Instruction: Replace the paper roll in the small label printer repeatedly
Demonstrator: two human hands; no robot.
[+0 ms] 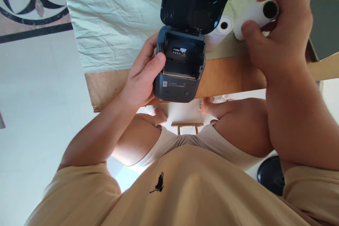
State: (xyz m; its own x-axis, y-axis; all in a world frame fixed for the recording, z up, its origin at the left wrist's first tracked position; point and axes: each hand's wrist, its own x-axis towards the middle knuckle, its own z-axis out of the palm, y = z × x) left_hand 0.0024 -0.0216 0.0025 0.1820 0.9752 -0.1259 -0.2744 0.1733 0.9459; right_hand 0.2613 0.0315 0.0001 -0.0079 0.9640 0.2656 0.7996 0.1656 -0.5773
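Plainly, the right grip [286, 39] pinches a white roll [253, 13], aligned eight-to-two, two o'clock from the printer [182, 65] the left grip [144, 72] clasps.

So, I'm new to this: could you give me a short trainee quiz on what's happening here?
1. True or false: the lid of the dark device stands open.
2. What is in the grip of the right hand?
3. The left hand has its grip on:
A) a pale cloth
B) the dark device
C) a table edge

Key: 1. True. 2. A white roll. 3. B.
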